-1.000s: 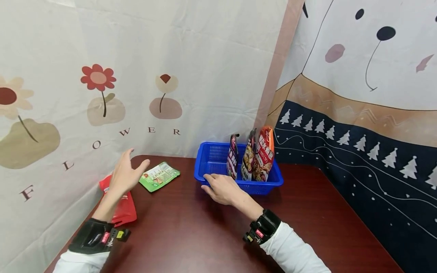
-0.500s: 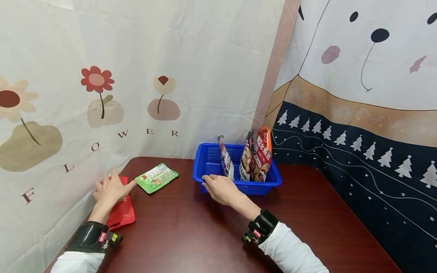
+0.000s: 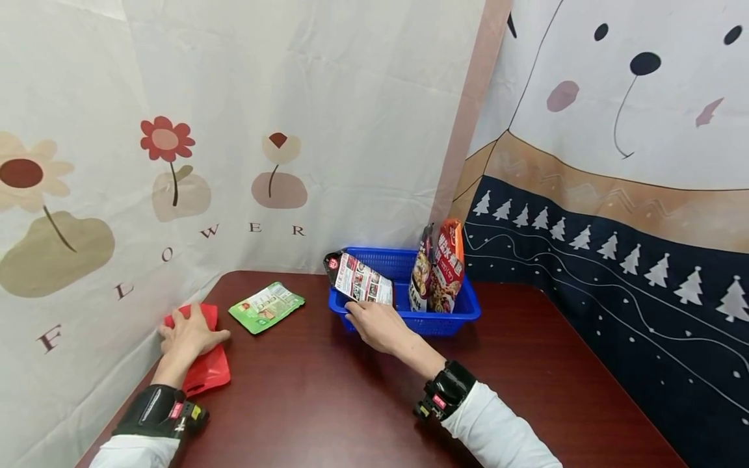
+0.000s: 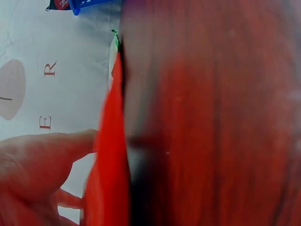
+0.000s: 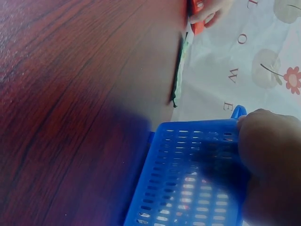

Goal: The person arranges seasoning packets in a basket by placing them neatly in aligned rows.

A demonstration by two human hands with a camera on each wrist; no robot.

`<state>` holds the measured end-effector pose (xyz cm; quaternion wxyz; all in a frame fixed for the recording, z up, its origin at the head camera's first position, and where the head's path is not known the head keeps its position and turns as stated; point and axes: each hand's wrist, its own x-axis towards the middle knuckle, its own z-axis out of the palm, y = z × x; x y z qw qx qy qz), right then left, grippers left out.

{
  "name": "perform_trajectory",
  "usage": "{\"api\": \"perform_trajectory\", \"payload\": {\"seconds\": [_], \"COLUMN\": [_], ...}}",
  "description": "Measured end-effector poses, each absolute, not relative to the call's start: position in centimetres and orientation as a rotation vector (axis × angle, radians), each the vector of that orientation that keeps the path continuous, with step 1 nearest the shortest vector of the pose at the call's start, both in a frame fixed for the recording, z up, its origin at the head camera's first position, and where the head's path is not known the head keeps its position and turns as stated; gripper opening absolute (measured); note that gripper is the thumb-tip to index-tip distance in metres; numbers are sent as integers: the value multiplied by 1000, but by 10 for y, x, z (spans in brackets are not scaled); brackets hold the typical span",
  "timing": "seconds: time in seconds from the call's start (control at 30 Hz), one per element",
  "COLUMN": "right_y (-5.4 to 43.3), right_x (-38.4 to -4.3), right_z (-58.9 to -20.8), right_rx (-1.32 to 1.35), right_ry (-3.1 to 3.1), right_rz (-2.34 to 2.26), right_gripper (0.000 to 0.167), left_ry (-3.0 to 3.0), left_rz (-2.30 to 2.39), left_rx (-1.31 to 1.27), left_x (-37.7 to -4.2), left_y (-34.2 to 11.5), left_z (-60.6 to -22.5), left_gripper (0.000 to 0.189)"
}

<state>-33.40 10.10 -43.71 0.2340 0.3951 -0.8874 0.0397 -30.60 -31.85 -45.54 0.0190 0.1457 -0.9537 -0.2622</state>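
Left hand (image 3: 190, 337), fingers spread, touches red pouch (image 3: 206, 376) near green pouch (image 3: 266, 307). Right hand (image 3: 380, 326) grips rim of blue basket (image 3: 439, 325); inside, two upright food bags (image 3: 447, 273), one tilted bag (image 3: 364, 281).

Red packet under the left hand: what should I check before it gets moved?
1. Left hand touching the red packet: ok.
2. Firm left-hand grip: cannot tell; the fingertips are partly hidden.
3. Blue basket held: ok, the right hand grips its rim.
4. Left part of the basket free: not ok, a tilted packet leans over the rim there.
5. Dark packet and orange-red packet upright in the basket: ok.
6. Green packet apart from the red one: ok.
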Motion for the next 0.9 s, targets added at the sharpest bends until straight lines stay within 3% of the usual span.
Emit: {"api": "perform_trajectory", "payload": {"seconds": [0.63, 0.9], "right_y": [102, 101], "right_x": [-336, -335], "right_z": [-440, -438], "right_rx": [1088, 1080], "right_ry": [-2412, -2426], "right_rz": [106, 114], "right_gripper": [23, 23], "left_ry": [-2938, -2890], "left_rz": [-730, -778], "left_rx": [365, 276], "left_x": [-306, -313], "left_y": [-318, -312], "left_z": [-453, -448], "left_gripper": [90, 94]}}
